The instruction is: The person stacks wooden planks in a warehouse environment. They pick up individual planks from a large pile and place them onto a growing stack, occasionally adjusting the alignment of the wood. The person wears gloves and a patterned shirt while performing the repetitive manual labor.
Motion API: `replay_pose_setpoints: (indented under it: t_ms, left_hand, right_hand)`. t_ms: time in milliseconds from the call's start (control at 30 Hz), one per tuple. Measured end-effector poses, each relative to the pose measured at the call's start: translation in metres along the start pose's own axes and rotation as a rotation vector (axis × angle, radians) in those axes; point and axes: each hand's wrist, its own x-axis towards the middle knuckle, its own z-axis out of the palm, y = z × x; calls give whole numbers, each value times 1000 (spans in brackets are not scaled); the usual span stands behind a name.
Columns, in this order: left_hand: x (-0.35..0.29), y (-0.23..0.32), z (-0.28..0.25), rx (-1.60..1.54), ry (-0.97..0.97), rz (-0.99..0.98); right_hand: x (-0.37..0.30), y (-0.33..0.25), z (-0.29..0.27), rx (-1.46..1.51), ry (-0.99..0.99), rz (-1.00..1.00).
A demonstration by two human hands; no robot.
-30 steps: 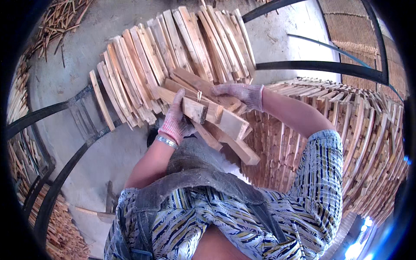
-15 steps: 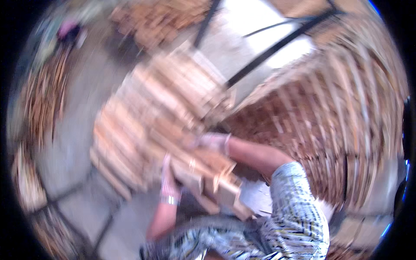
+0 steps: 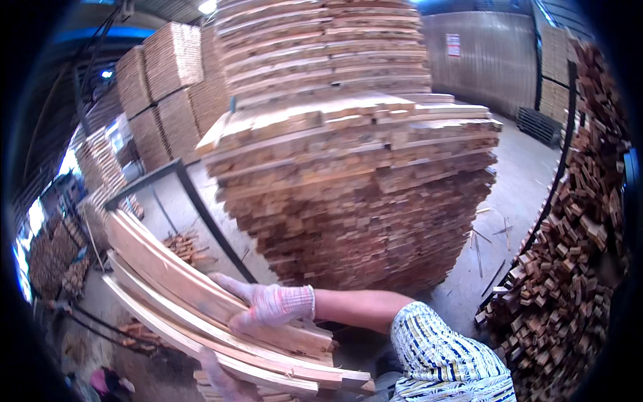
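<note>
A bundle of several long pale wooden boards slants across the lower left, its near ends just in front of me. My right hand, in a light knitted glove, is closed over the upper boards with its fingers along their faces. Lower down, my gloved left hand presses against the underside of the bundle; part of it is cut off by the lower edge. Beyond my right forearm rises a large layered stack of boards, apart from the bundle.
A dark metal frame stands just behind the bundle. Piled short wood pieces fill the right side, with scraps on the floor beside them. Tall board stacks stand far left. A person is at lower left.
My view has swung up and round from a low board pile to the large stack. The boards have come along between my two hands, lifted off the pile.
</note>
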Motion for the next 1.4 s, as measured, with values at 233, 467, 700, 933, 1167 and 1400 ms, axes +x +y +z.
replay_pose_setpoints:
  t_ms: [233,467,700,933,1167,1400]
  left_hand:
    - [43,20,214,86,-355,87]
    - [143,24,371,15,-763,32]
    - [296,-10,479,-145,-1128,-75]
    - [395,-41,526,233,-790,-116]
    - [355,-35,493,299,-725,-457]
    - [415,-56,489,443,-814,-228]
  right_hand:
    - [-103,-103,-166,48,304,-105]
    - [-129,-167,-306,-39,658,-38]
    - [-106,-168,-430,307,526,88]
    - [-126,-152,-515,-235,742,75]
    - [-222,-144,-606,182,603,292]
    - [-291,-112,-621,123,757,588]
